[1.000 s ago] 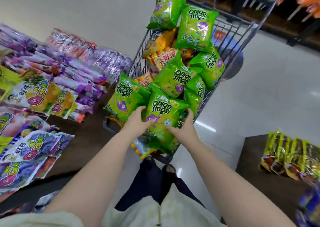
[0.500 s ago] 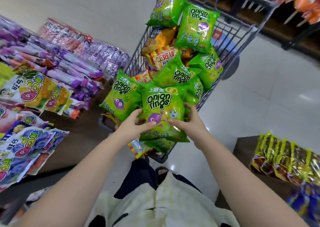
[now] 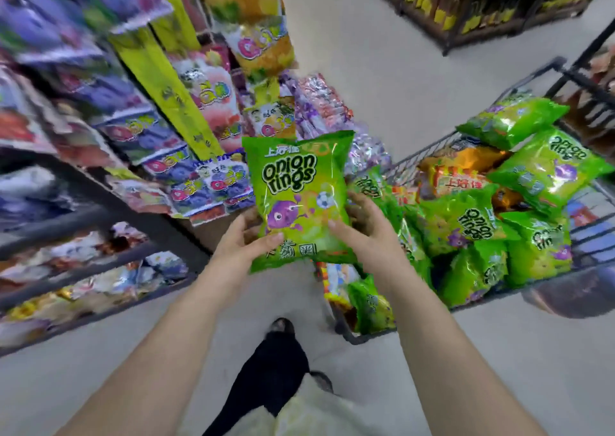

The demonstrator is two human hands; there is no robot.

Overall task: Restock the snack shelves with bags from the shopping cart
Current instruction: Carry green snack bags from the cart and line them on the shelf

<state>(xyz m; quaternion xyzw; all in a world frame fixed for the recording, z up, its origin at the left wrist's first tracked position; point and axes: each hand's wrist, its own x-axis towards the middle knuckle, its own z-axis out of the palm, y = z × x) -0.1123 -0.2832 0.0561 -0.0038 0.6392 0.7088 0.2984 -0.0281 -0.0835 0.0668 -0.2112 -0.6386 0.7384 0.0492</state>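
Note:
A green "onion rings" bag (image 3: pixel 298 189) stands upright in front of me, held from both sides. My left hand (image 3: pixel 244 244) grips its lower left edge, thumb across the front. My right hand (image 3: pixel 362 227) grips the lower right edge, thumb on the front and fingers behind. The bag hangs in the air between the snack shelves (image 3: pixel 109 202) on the left and the shopping cart (image 3: pixel 572 289) on the right. Several more green onion rings bags (image 3: pixel 466 226) and some orange bags (image 3: pixel 456 176) fill the cart.
The left shelves carry purple, pink and yellow snack bags (image 3: pixel 206 182) on several tiers, blurred by motion. A dark shelving unit (image 3: pixel 482 6) stands across the aisle at the top right. Pale floor (image 3: pixel 366 56) lies between them. My shoe (image 3: pixel 283 327) shows below.
Both hands lifted the green bag out of the cart and swung it left toward the shelves. The view turned left, so the cart now sits on the right.

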